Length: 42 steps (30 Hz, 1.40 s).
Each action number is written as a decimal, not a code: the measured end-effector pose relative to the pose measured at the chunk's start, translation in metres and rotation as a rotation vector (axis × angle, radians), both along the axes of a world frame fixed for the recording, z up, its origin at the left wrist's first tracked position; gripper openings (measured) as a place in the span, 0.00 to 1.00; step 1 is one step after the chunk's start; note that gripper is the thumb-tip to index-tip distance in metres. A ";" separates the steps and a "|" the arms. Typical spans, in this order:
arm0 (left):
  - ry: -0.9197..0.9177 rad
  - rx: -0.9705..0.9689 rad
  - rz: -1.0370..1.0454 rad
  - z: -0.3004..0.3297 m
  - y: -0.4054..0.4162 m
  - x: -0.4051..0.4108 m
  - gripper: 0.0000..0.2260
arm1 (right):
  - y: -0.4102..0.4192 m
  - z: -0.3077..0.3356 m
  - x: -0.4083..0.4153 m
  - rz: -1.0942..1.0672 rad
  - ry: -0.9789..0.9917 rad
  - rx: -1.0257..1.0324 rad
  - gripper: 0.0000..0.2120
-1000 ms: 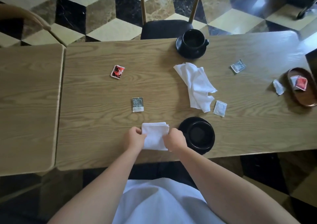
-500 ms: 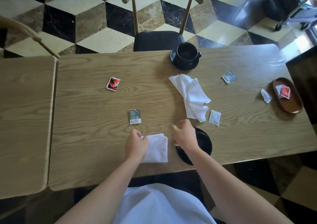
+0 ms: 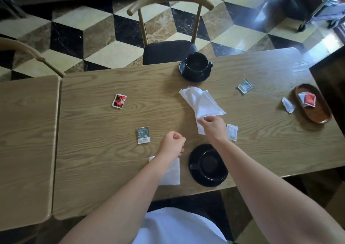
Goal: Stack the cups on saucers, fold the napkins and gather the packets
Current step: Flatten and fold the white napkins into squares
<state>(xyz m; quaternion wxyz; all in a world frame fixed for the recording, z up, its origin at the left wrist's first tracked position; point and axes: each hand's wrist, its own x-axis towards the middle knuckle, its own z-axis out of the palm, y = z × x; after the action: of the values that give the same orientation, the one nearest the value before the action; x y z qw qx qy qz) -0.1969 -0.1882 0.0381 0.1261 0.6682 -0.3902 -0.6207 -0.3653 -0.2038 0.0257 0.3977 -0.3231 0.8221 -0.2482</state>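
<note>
A crumpled white napkin [image 3: 200, 102] lies mid-table, and my right hand [image 3: 211, 127] pinches its near edge. My left hand [image 3: 172, 143] hovers curled above the table and holds nothing. A folded white napkin [image 3: 172, 172] lies near the front edge, partly under my left forearm. A black cup on a saucer [image 3: 208, 165] stands beside it, and another black cup on a saucer [image 3: 196, 67] stands at the far edge. Loose packets: a red one [image 3: 119, 100], a grey one [image 3: 143, 135], a white one [image 3: 232, 132], a grey one [image 3: 245, 86] and a white one [image 3: 288, 105].
A brown oval wooden tray [image 3: 317, 116] at the right holds a red and a white packet. A second table [image 3: 26, 141] abuts on the left. A wooden chair [image 3: 169, 45] stands behind the far edge, another chair back at far left.
Both hands let go of the folded napkin. My right hand reached forward and took the crumpled napkin's near edge. My left hand lifted off and moved forward.
</note>
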 end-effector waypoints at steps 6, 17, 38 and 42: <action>0.401 0.052 0.240 0.032 -0.026 -0.012 0.16 | 0.004 0.040 0.017 0.137 -0.017 -0.224 0.20; 0.399 -0.093 0.350 0.087 -0.035 0.033 0.05 | -0.004 0.110 0.036 0.444 -0.365 -0.325 0.24; 0.850 0.319 0.565 0.140 -0.035 0.158 0.40 | -0.021 0.215 0.178 0.441 -0.606 -0.448 0.08; 1.093 0.235 0.543 0.142 -0.038 0.171 0.08 | -0.010 0.223 0.216 0.528 -0.533 -0.389 0.16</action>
<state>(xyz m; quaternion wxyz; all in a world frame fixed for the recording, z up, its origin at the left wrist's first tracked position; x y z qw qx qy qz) -0.0258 -0.2263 0.1806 0.3869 0.3386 -0.0143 -0.8576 -0.1496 -0.2141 0.2486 0.5780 -0.5160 0.5173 -0.3634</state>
